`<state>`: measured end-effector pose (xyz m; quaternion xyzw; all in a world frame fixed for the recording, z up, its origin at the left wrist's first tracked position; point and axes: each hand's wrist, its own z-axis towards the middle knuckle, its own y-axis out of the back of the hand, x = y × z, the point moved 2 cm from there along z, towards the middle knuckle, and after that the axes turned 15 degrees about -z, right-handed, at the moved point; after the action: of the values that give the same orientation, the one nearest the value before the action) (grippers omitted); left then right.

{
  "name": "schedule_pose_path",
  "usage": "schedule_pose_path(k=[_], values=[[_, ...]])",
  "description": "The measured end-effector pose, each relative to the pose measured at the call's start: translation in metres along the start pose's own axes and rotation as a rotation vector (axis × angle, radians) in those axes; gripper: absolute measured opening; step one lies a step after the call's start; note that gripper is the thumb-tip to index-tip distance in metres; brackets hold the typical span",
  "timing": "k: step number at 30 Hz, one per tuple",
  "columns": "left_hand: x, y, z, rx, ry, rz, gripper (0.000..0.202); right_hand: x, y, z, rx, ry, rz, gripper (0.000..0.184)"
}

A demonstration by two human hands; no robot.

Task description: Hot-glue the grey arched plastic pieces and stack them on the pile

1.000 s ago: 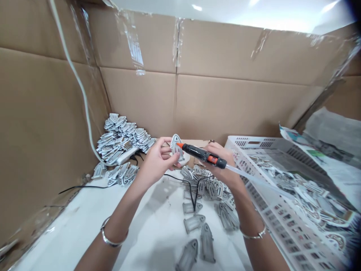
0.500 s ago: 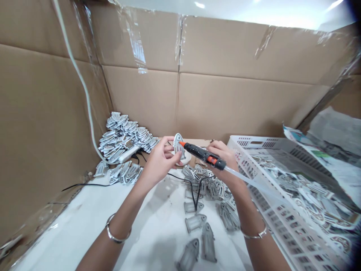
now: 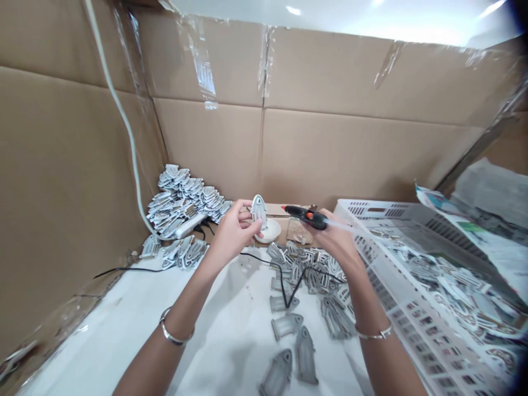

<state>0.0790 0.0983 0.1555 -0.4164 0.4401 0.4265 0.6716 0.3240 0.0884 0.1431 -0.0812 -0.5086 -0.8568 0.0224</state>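
My left hand (image 3: 237, 228) pinches a small grey-and-white arch-shaped piece (image 3: 259, 211) and keeps it upright. In my right hand (image 3: 333, 236) is a black glue gun (image 3: 307, 215) with an orange tip and a clear glue stick out of its back. Its nozzle points left and stands apart from the piece. Behind and below the piece sits a white round dish (image 3: 270, 231). Loose grey arch-shaped pieces (image 3: 305, 355) lie on the white table (image 3: 223, 341) between my forearms.
A stacked heap of similar pieces (image 3: 181, 198) leans at the back left, beside a white power strip (image 3: 190, 224). A white plastic crate (image 3: 383, 280) holding many pieces stands on the right. Black cord (image 3: 284, 283) crosses the table. Cardboard walls (image 3: 350, 148) enclose the back and left.
The glue gun has moved right, its tip leaving the piece's face. My left hand still holds the piece, now turned slightly.
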Motion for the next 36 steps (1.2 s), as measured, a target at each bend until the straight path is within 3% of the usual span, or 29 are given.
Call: schedule_pose_path(k=[5, 7, 10, 16, 22, 24, 30, 36], values=[[0.004, 0.002, 0.004, -0.001, -0.026, 0.04, 0.024, -0.038, -0.052, 0.007, 0.483, -0.237, -0.35, 0.037], [0.004, 0.002, 0.005, 0.012, -0.041, 0.053, 0.02, -0.047, -0.064, 0.007, 0.562, -0.275, -0.377, 0.04], [0.005, 0.001, 0.004, 0.014, -0.055, 0.07, 0.018, -0.054, -0.067, 0.007, 0.577, -0.301, -0.401, 0.039], [0.005, 0.002, 0.006, 0.007, -0.089, 0.137, 0.017, -0.042, -0.045, 0.008, 0.438, -0.23, -0.37, 0.04], [-0.003, 0.009, 0.006, -0.044, -0.158, 0.23, 0.023, 0.0, 0.0, 0.0, 0.019, 0.029, 0.043, 0.034], [-0.007, 0.009, 0.006, -0.048, -0.151, 0.205, 0.024, 0.014, 0.014, -0.005, -0.056, 0.102, 0.159, 0.03], [-0.012, 0.01, 0.005, -0.009, -0.152, 0.136, 0.027, 0.038, 0.031, -0.018, -0.113, 0.295, 0.359, 0.01], [-0.012, 0.01, 0.004, 0.005, -0.163, 0.131, 0.027, 0.042, 0.029, -0.019, -0.101, 0.342, 0.373, 0.005]])
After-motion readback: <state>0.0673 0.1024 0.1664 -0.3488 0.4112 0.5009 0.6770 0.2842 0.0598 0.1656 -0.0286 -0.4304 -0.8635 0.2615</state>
